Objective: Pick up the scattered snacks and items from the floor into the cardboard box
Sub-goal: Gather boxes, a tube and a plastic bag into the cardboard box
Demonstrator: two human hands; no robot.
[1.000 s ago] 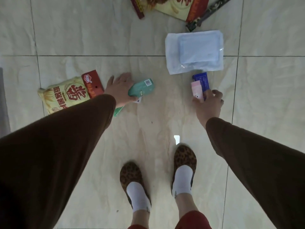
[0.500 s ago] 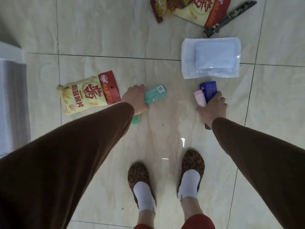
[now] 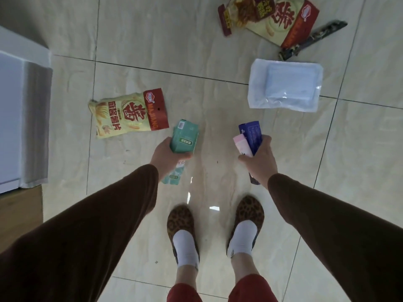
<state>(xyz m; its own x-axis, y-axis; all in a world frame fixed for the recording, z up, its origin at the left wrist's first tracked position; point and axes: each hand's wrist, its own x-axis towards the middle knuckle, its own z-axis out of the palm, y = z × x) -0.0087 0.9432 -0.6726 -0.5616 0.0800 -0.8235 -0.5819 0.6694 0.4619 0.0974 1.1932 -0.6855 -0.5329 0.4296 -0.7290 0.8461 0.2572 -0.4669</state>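
So the left hand (image 3: pixel 166 156) has its fingers curled round a teal-green rectangular packet (image 3: pixel 184 137), and a second, paler green packet (image 3: pixel 174 176) pokes out below the same fist; both are up off the tiled floor (image 3: pixel 152 40), carried in front of the body. The right hand (image 3: pixel 259 162) is wrapped round two things at once: a dark blue rectangular box (image 3: pixel 250 132) and a small pink packet (image 3: pixel 241 144) pressed against its left side; the blue one sticks out above and below the fist.

Down below, two feet in leopard-print slippers (image 3: pixel 181 219) and white socks stand on the beige tiles; brown sleeves (image 3: pixel 87 236) run in from both lower corners.

Stuff lying on the floor: a yellow crisp bag with a red header strip (image 3: pixel 128 114) just up-left of the left hand; a clear plastic pouch with a pale blue pad inside (image 3: pixel 285 86) up-right, above the right hand; further up, near the top edge, a second yellow-and-red snack bag (image 3: pixel 285 22) overlapping a smaller red-edged snack bag (image 3: pixel 242 12), with a dark long narrow wrapped item (image 3: pixel 311 40) just beside them on the right.

At the left edge a brown cardboard box (image 3: pixel 19 214) corner shows, with a white-and-grey flat thing (image 3: pixel 24 127) above it; can't tell what that is.
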